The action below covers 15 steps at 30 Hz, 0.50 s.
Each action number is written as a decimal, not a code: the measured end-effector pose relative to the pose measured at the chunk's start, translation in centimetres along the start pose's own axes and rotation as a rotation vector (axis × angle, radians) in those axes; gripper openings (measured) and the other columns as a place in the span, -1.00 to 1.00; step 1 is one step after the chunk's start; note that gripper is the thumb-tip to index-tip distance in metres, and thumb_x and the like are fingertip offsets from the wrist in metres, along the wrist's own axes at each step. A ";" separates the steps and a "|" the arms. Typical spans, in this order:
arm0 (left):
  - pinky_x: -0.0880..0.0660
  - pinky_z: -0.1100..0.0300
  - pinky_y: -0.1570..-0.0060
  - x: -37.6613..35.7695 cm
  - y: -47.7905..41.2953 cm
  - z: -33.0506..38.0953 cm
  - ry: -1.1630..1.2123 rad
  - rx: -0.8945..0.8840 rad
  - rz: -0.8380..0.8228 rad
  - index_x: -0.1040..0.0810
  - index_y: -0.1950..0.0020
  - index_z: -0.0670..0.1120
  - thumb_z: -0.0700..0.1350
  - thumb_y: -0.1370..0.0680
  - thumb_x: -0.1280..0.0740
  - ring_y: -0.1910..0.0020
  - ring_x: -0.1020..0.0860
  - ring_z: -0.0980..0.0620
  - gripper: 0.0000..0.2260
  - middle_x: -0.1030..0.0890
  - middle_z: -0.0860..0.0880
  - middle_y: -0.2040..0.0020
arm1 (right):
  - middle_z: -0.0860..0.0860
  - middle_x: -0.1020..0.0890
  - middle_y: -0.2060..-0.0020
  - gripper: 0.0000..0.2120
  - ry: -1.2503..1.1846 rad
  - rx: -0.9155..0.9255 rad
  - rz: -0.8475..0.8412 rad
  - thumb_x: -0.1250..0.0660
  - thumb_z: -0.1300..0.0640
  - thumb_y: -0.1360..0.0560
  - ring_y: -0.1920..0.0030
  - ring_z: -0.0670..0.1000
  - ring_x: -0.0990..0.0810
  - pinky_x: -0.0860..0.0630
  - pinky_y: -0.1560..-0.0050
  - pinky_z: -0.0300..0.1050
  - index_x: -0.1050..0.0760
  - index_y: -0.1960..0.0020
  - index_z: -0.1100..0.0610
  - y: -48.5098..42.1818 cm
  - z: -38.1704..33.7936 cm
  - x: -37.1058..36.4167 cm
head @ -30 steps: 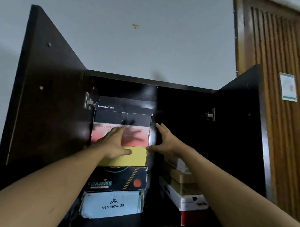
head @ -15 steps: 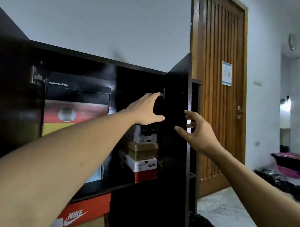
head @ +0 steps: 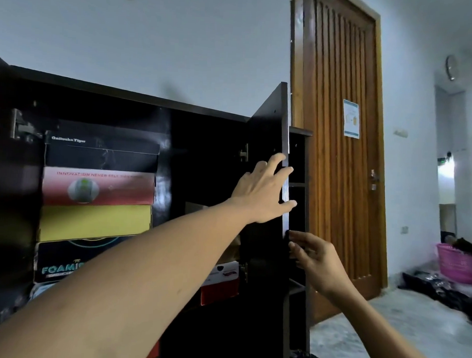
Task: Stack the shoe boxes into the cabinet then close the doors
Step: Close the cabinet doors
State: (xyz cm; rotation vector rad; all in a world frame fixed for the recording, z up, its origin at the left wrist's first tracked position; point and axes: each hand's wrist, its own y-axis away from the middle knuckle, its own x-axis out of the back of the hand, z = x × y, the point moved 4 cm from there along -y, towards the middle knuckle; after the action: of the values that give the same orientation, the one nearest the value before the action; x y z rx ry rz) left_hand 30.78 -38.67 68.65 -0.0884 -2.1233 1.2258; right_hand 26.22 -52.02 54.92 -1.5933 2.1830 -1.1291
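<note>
The dark brown wooden cabinet (head: 125, 94) fills the nine o'clock side of the view. Its right-hand door (head: 268, 131) stands open and is seen almost edge-on at the centre. The left hand (head: 261, 195) reaches across the opening and lies flat on the inner face of that door, with fingers straight and spread and their tips over the pale front edge. It holds nothing. Just below, at about five o'clock from it, the right hand (head: 317, 262) meets the same edge from the outer side with bent fingers. The dark wood hides the contact, so I cannot tell whether it pinches the door or only touches it. Inside the cabinet at nine o'clock, shoe boxes sit stacked flat. A black cardboard box (head: 102, 152) lettered Onitsuka Tiger is on top, then a red-and-orange cardboard box (head: 98, 187), a yellow cardboard box (head: 94, 222) and a black box (head: 58, 263) with teal lettering, partly behind the left forearm. Towards six o'clock a red and white box (head: 220, 282) shows in the right half. At three o'clock stands a ribbed brown wooden room door (head: 336, 182) bearing a paper notice (head: 351, 118), and a pink plastic basket (head: 456, 264) sits on the floor at four o'clock.
</note>
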 end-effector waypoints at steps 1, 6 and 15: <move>-0.57 0.00 -0.06 0.1 -0.1 -0.2 -0.012 -0.001 0.020 -0.27 -0.50 0.02 0.33 -0.48 -0.30 -0.36 -0.35 -0.09 -0.31 -0.09 0.00 -0.51 | -0.03 -0.68 -0.06 -0.77 -0.012 -0.001 0.014 -0.32 0.21 -0.59 -0.03 -0.07 -0.68 -0.64 -0.01 -0.14 -0.55 -0.21 -0.01 -0.1 0.1 -0.1; -0.56 0.03 0.00 1.4 0.2 -1.7 -0.039 -0.005 0.102 -0.38 -0.35 -0.02 0.30 -0.43 -0.38 -0.23 -0.41 -0.08 -0.38 -0.25 -0.03 -0.35 | 0.04 -0.72 0.10 -0.78 -0.057 -0.006 0.010 -0.41 0.24 -0.54 0.09 -0.01 -0.72 -0.64 0.07 -0.15 -0.58 -0.16 0.09 -0.9 -0.1 -2.0; -0.59 0.04 0.06 3.0 4.8 -8.8 -0.092 0.055 0.087 -0.33 -0.40 0.00 0.25 -0.42 -0.42 -0.21 -0.40 -0.06 -0.35 -0.21 -0.02 -0.37 | 0.07 -0.72 0.09 -0.67 -0.087 -0.010 -0.091 -0.47 0.26 -0.48 0.14 0.03 -0.72 -0.67 0.08 -0.08 -0.55 -0.22 0.12 -3.3 -2.1 -9.8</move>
State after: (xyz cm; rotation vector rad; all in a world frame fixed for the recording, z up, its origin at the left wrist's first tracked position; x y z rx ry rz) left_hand 32.31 -28.33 69.35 -0.1023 -2.1832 1.3616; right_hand 31.28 -42.82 56.12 -1.7281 2.0837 -1.0536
